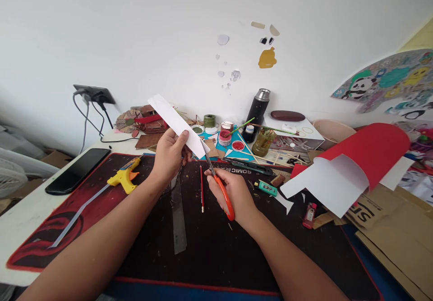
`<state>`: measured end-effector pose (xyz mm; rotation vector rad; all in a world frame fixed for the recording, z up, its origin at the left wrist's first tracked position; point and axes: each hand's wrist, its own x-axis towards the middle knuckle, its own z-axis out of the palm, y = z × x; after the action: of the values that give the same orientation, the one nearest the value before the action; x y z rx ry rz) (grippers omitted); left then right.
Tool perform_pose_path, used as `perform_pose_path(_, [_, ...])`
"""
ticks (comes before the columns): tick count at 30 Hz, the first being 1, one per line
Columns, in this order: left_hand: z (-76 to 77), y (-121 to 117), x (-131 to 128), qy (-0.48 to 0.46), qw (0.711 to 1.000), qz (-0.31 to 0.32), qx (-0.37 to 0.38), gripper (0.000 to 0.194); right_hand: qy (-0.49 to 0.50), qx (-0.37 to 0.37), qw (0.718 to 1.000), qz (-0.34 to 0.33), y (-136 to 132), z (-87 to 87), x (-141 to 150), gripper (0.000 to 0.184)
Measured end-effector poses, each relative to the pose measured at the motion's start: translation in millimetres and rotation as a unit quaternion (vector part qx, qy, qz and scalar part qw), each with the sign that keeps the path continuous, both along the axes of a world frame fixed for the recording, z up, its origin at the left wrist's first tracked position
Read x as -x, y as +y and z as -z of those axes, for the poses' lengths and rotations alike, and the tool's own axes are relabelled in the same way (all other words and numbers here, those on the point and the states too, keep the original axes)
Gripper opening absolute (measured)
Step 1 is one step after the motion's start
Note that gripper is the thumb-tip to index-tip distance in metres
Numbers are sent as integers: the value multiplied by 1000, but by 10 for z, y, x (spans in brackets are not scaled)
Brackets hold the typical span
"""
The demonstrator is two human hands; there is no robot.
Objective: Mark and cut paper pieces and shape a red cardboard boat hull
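Observation:
My left hand [171, 154] pinches a folded strip of white paper [176, 123], held up above the black and red desk mat [209, 247]. My right hand [233, 195] grips red-handled scissors [219, 186], whose blades meet the lower right end of the paper. A red pencil [202, 188] and a metal ruler [178, 215] lie on the mat just below both hands.
A yellow glue gun [126, 177] and a black phone [78, 170] lie at left. A curled red and white sheet [355, 163] rests at right over cardboard [392, 229]. Paint pots, brushes, a black flask [257, 111] and scraps crowd the back along the wall.

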<state>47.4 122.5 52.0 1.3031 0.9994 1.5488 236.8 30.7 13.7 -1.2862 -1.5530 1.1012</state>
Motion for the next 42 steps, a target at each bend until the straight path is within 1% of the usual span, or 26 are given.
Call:
perform_pose_path(4, [-4, 0, -6, 2, 1000, 0, -3, 36, 1, 1, 1000, 3, 3, 16, 3, 39])
perform_pose_path(8, [-7, -3, -9, 1, 1000, 0, -1, 34, 18, 19, 1000, -3, -6, 11, 14, 39])
perform_pose_path(17, [-55, -21, -18, -2, 1000, 6, 1, 38, 63, 42, 996, -51, -54, -145, -1, 52])
perform_pose_path(21, [-62, -19, -10, -2, 1000, 5, 3, 37, 93, 71, 991, -59, -55, -186, 30, 58])
perform_pose_path(26, [-54, -4, 16, -4, 1000, 1, 10, 33, 159, 113, 978, -72, -32, -162, 56, 72])
perform_pose_path(29, [-64, -3, 20, -10, 1000, 2, 10, 33, 172, 117, 974, -90, -15, -120, 44, 80])
perform_pose_path(31, [-78, -9, 16, -10, 1000, 1, 7, 33, 169, 116, 974, -98, -2, -95, 32, 82])
perform_pose_path(37, [-103, -32, 5, 2, 1000, 0, 1, 33, 159, 113, 976, -97, 20, -78, 22, 76])
perform_pose_path(40, [-91, -37, 5, 10, 1000, 7, 2, 35, 134, 104, 981, -92, 3, -100, 27, 73])
perform_pose_path(42, [-77, -39, 8, 15, 1000, 12, 4, 35, 109, 92, 986, -85, -13, -115, 25, 67])
